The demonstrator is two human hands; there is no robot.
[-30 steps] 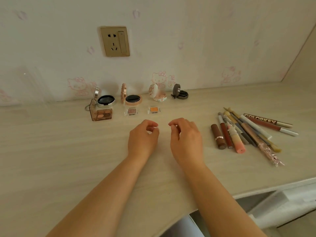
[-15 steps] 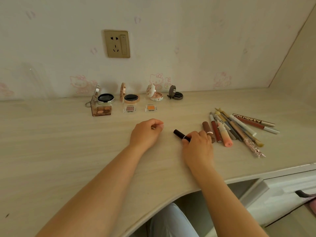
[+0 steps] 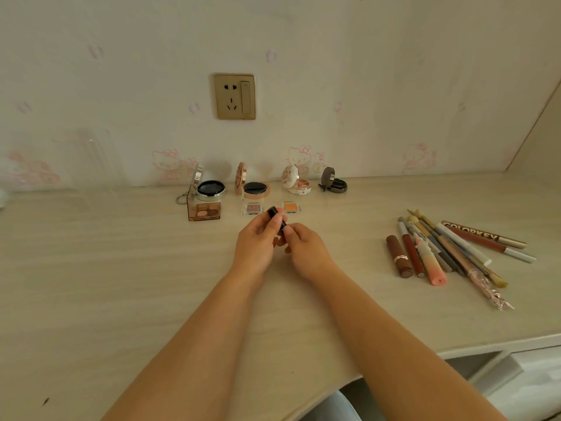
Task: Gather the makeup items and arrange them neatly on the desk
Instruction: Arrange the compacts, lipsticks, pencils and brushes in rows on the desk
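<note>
Both forearms are reaching out over the pale wooden desk (image 3: 91, 284), and the two hands are meeting at its middle around a small black tube (image 3: 274, 215). The left hand (image 3: 258, 241) is curling its fingers and thumb round the tube's upper part, while the right hand (image 3: 306, 247) is pinching the lower end; the tube is tilting up and left, its dark tip poking out above the left fingers. Off to the right, well apart from the hands, a bundle of pencils and lipsticks (image 3: 440, 253) is lying fanned on the desk, and one brown stick (image 3: 482, 235) is showing the word COLORKEY. Just beyond the hands, two little square eyeshadow pans (image 3: 253, 208) are sitting beside a clear palette box (image 3: 205, 209). Behind them four open round compacts (image 3: 211, 188) are standing in a row along the wall, under a gold wall socket (image 3: 234, 96) and faint pink cat cartoons (image 3: 299, 158).
</note>
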